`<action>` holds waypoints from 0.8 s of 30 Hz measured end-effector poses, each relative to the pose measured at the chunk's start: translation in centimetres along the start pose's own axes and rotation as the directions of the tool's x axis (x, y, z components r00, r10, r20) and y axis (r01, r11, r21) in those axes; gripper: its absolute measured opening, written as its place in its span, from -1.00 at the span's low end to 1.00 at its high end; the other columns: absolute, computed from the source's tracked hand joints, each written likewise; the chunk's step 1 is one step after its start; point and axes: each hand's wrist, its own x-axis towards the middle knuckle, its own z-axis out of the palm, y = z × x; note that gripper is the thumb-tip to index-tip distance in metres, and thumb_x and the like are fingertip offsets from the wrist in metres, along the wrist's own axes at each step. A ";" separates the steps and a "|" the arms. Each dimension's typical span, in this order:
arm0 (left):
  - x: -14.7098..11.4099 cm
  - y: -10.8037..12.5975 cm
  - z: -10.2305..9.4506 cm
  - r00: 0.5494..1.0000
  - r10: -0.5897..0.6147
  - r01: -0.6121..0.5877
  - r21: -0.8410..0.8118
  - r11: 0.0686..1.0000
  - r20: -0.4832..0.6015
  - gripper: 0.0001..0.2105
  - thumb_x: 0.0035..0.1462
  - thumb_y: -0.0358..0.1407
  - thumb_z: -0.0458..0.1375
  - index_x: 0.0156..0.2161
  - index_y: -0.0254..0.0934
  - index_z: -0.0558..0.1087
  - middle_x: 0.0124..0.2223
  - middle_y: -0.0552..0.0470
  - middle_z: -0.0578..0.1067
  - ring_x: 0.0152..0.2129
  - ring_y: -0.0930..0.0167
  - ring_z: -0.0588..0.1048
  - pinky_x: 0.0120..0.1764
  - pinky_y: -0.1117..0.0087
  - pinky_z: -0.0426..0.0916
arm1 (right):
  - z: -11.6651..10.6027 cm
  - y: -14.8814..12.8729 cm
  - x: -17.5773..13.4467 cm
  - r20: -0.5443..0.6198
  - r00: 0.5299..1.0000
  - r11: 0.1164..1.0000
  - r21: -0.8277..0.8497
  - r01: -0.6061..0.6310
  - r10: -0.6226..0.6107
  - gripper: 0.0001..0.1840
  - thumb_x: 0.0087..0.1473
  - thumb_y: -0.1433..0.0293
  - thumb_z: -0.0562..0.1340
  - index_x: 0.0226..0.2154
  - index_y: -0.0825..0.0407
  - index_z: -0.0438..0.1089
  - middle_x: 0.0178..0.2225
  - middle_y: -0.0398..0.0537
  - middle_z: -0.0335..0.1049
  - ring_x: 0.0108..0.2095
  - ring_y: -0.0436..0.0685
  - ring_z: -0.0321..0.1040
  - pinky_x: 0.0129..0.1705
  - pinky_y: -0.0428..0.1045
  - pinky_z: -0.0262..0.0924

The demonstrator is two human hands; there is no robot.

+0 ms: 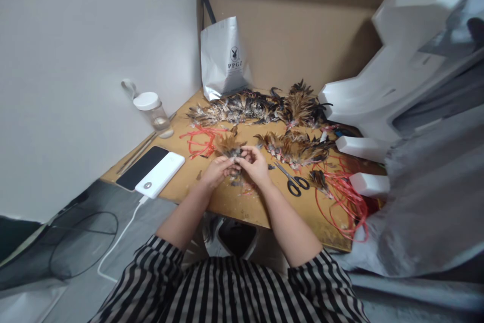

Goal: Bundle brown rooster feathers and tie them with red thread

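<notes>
Close together over the table's front part, my left hand (218, 171) and my right hand (255, 163) both pinch a small bunch of brown feathers (228, 143). The bunch's tips fan out away from me, and its lower end is partly hidden by my fingers. Red plastic strings (202, 140) lie just beyond my left hand. To the right of my right hand are black-handled scissors (292, 181), blades toward the back left. A row of brown feather bunches (297, 149) lies behind the scissors.
More dark feathers (245, 106) line the back, before a silver bag (223, 56). At left are a lidded jar (153, 111), a phone (141, 168) and a white power bank (160, 174) with a cable. Red strings (346, 197) and white foam (359, 96) crowd the right side.
</notes>
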 end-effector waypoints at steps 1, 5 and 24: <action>0.1 0.0 -0.1 1.000 0.010 -0.010 -0.025 1.000 0.002 -0.74 -0.14 -0.24 0.24 -0.35 -0.42 0.44 -0.39 -0.09 0.52 -0.48 0.47 0.47 -0.48 0.54 0.31 | 0.0 -0.2 -0.1 0.008 0.998 0.992 -0.103 0.065 -0.065 -0.54 -0.16 0.22 0.25 -0.15 0.02 0.25 -0.33 -0.08 0.29 -0.43 0.00 0.23 -0.34 -0.06 0.17; 0.2 -0.2 -0.5 1.000 0.012 -0.010 -0.097 0.995 0.019 -0.77 -0.09 -0.28 0.22 -0.31 -0.42 0.46 -0.31 -0.14 0.52 -0.40 0.43 0.48 -0.34 0.45 0.36 | -0.1 -1.1 -0.6 0.149 0.958 0.853 -0.437 0.285 -0.244 -0.49 -0.08 0.31 0.20 -0.02 0.01 0.18 -0.19 0.04 0.28 -0.17 0.15 0.22 -0.11 0.04 0.11; 0.0 -0.3 0.2 1.000 0.021 -0.022 -0.050 0.999 -0.010 -0.77 -0.15 -0.24 0.25 -0.45 -0.44 0.43 -0.41 -0.11 0.52 -0.44 0.41 0.48 -0.35 0.43 0.33 | -0.5 -0.2 0.0 0.202 0.961 0.898 -0.361 0.251 -0.188 -0.76 -0.09 0.34 0.18 -0.29 0.05 0.35 -0.34 -0.05 0.31 -0.29 0.06 0.25 -0.22 -0.05 0.12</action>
